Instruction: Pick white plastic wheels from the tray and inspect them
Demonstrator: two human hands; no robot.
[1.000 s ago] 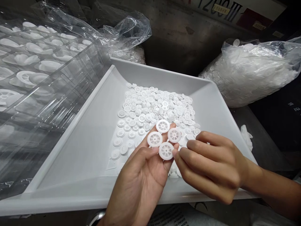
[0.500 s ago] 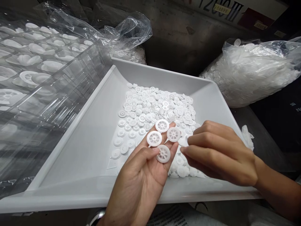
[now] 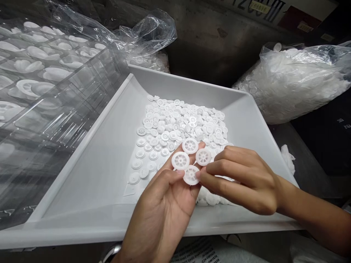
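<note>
Several white plastic spoked wheels lie across the fingers of my left hand (image 3: 161, 208). One wheel (image 3: 190, 145) sits at the fingertips, with two more (image 3: 180, 160) (image 3: 203, 157) just below it. The lowest wheel (image 3: 191, 175) rests near the left palm, and the thumb and fingertips of my right hand (image 3: 241, 182) touch it at its right edge. Under the hands, a spread of small white plastic wheels and discs (image 3: 181, 120) covers the middle of a shallow white tray (image 3: 90, 171).
A transparent moulded tray (image 3: 55, 91) with white parts in its pockets lies at the left, partly under crumpled plastic film (image 3: 148, 36). A plastic bag full of white parts (image 3: 296, 82) sits at the right. Printed paper shows below the tray's front edge.
My right hand has moved left and its fingertips have closed onto the lowest wheel. That wheel now sits slightly higher on my left hand.
</note>
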